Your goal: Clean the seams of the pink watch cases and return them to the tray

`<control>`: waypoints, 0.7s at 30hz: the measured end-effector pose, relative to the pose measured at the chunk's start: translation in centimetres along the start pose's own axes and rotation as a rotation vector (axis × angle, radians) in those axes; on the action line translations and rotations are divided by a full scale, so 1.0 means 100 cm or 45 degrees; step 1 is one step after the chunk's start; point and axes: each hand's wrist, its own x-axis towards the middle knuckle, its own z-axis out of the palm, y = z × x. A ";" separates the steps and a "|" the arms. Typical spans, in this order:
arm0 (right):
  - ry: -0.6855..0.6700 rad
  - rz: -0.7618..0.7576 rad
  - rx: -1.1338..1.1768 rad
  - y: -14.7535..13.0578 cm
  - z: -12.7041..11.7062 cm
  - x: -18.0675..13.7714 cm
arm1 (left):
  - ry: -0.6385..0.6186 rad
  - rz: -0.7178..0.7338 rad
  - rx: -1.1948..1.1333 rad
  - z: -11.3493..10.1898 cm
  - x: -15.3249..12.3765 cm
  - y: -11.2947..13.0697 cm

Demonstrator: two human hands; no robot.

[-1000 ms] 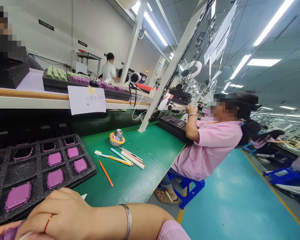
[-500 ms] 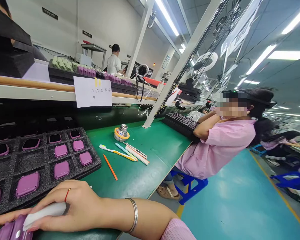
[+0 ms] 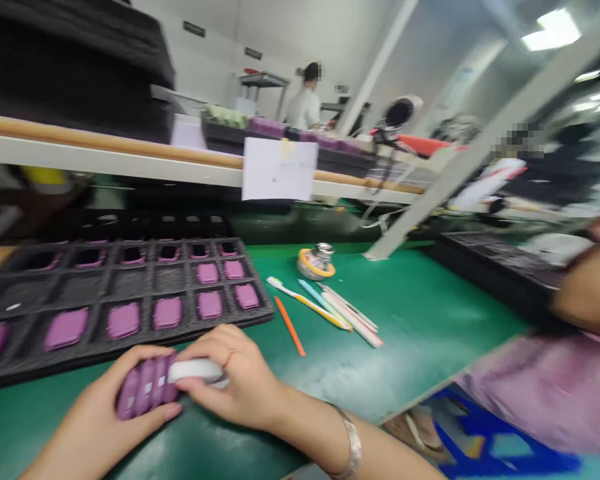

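Note:
My left hand (image 3: pixel 97 413) is wrapped round a row of several purple watch cases (image 3: pixel 147 385), standing side by side with small light marks on their edges. My right hand (image 3: pixel 245 383) pinches a folded white wipe (image 3: pixel 196 371) against the right end of that row. Both hands are over the green bench, just in front of a black foam tray (image 3: pixel 123 285). Purple watch cases (image 3: pixel 167 312) lie in its front compartments and at the right of its middle row, while dark-faced ones fill the back row. Some middle compartments hold nothing.
Right of the tray lie a toothbrush (image 3: pixel 310 305), an orange stick (image 3: pixel 290 327) and several pens (image 3: pixel 355 317). A round metal-topped container (image 3: pixel 316 261) stands behind them. A shelf with a paper note (image 3: pixel 280 170) crosses the back. A seated co-worker's pink sleeve (image 3: pixel 540 380) is at right.
My view has swung left, bringing my left hand and more of the tray into sight. The right hand still holds the white wipe against the watch cases.

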 end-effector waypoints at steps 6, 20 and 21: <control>0.037 0.002 0.175 0.000 -0.017 0.002 | -0.147 -0.096 -0.100 -0.005 -0.008 0.029; -0.099 -0.189 -0.016 -0.008 -0.001 -0.005 | -0.247 -0.128 -0.236 -0.009 -0.006 0.033; -0.124 -0.201 -0.006 -0.009 0.000 -0.005 | -0.246 -0.130 -0.252 -0.009 -0.006 0.034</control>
